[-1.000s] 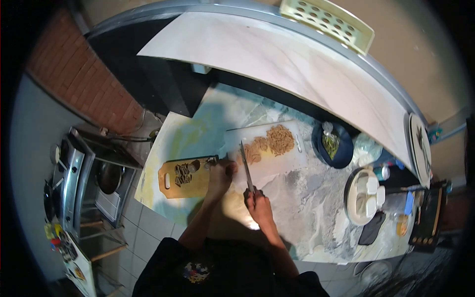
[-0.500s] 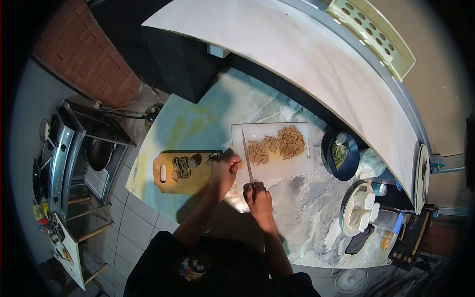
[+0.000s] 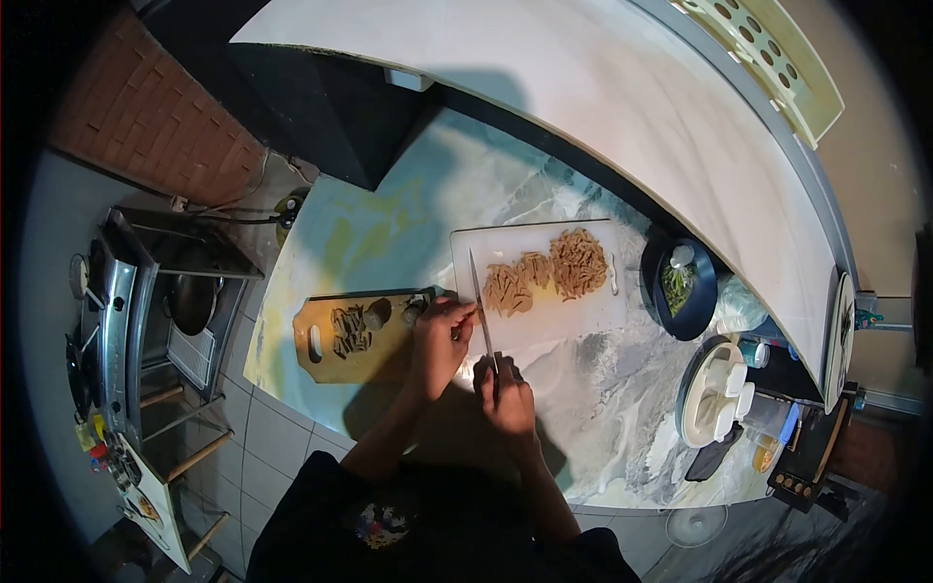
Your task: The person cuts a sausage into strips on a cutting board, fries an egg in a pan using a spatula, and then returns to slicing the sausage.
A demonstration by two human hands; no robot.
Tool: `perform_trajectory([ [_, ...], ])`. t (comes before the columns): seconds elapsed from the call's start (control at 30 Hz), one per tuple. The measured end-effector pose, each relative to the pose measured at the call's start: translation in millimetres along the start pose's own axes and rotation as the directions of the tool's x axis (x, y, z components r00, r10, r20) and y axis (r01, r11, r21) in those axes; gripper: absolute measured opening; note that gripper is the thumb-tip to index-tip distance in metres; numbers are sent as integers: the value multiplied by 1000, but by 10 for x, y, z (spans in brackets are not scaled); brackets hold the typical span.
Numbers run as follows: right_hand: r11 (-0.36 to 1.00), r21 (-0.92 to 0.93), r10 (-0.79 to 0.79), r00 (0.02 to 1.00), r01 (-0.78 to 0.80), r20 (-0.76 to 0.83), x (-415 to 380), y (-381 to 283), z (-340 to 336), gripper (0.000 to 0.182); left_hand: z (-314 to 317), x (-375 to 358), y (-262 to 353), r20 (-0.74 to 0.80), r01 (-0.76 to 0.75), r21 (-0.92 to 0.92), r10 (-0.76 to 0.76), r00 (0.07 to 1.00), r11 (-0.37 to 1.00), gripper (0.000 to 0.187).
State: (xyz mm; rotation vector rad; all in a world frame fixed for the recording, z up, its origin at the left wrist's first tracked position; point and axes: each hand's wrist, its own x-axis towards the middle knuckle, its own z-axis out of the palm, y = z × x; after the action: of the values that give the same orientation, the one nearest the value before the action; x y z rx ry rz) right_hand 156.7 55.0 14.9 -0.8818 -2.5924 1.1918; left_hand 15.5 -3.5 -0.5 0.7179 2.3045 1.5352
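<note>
Near the middle of the frame the right hand (image 3: pixel 505 394) is closed around the handle of a knife (image 3: pixel 481 309), whose blade points toward the top of the frame and lies across the left edge of a white cutting board (image 3: pixel 573 321). The left hand (image 3: pixel 439 338) sits just left of the blade, fingers curled and fingertips pinching a small piece at the board's edge, touching or almost touching the knife. On the white board, right of the blade, lie two heaps of tan cut strips (image 3: pixel 549 270). Left of the hands a wooden cutting board (image 3: pixel 374 350) carries a few dark cut pieces (image 3: pixel 352 328). Both boards rest on a marbled counter (image 3: pixel 603 408). At centre right stand a dark blue bowl (image 3: pixel 702 291) with greens and a round white tray (image 3: pixel 692 398) of small containers. No writing or label is legible anywhere.
</note>
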Motion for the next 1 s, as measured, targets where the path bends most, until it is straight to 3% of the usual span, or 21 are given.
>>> perform_trajectory([
  [0.13,997,-64,50,998,-48,29,-25,-46,-23,29,-19,6,25,-5,-1,-16,1,1000,1000,21],
  [0.33,994,-67,92,996,-91,16,18,-95,-58,18,-25,-18,-20,32,30,-58,-28,999,998,22],
  [0.43,990,-134,61,995,-51,75,33,-87,-28,29,-18,-26,-53,41,39,-60,-37,998,997,22],
  [0.5,965,-218,183,972,-148,151,12,-136,-48,32,-17,-33,-66,32,25,-66,-23,999,998,19],
  [0.63,962,-213,201,970,-170,137,36,-187,-52,30,-21,-18,-53,-9,0,-105,-1,1000,994,17],
  [0.7,987,-137,96,994,-87,56,23,-155,-48,23,-18,-18,-62,-5,1,-79,-1,1000,997,17],
  [0.83,982,-169,95,992,-81,80,12,-100,-52,27,-5,-25,-129,7,3,-78,-2,1000,997,18],
  [1.0,973,-125,213,966,-196,145,42,-143,-123,22,-8,-32,-147,8,-8,-99,9,1000,995,19],
])
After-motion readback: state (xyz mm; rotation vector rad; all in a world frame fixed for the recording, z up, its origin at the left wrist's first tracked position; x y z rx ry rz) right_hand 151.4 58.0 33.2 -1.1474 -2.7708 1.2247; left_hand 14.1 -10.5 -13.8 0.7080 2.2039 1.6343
